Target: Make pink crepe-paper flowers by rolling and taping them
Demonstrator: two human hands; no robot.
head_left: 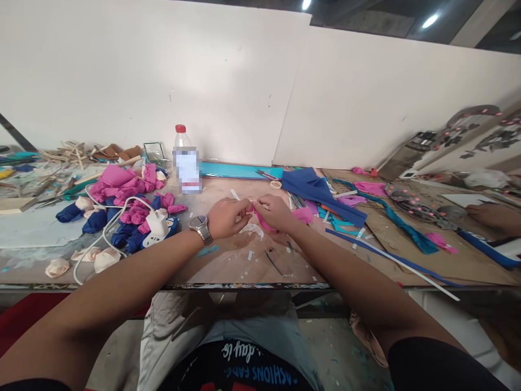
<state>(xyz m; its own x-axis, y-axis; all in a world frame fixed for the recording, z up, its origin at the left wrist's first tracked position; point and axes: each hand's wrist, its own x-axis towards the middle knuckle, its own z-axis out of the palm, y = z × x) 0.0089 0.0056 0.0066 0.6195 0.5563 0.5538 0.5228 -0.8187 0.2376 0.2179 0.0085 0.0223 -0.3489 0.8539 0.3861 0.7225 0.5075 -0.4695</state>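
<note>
Over the middle of the table, my left hand (228,218), with a metal watch (199,228) on its wrist, pinches one end of a pink strip of thin, cloth-like material (303,215). My right hand (273,213) is closed on the same strip, close beside the left fingertips. Part of the strip runs under the right hand and shows again to its right. The fingers hide how it is folded. A pile of crumpled pink rosettes (118,184) lies to the left, with dark blue rosettes (94,221) and cream rosettes (106,260) around it.
A white cable with a plug (157,221) crosses the rosettes. Behind stands a red-capped bottle (180,136) by a lit phone screen (188,169). Blue cloth (307,187), scissors (266,174) and a tape roll (275,185) lie beyond my hands. Another person's hand (490,217) is far right.
</note>
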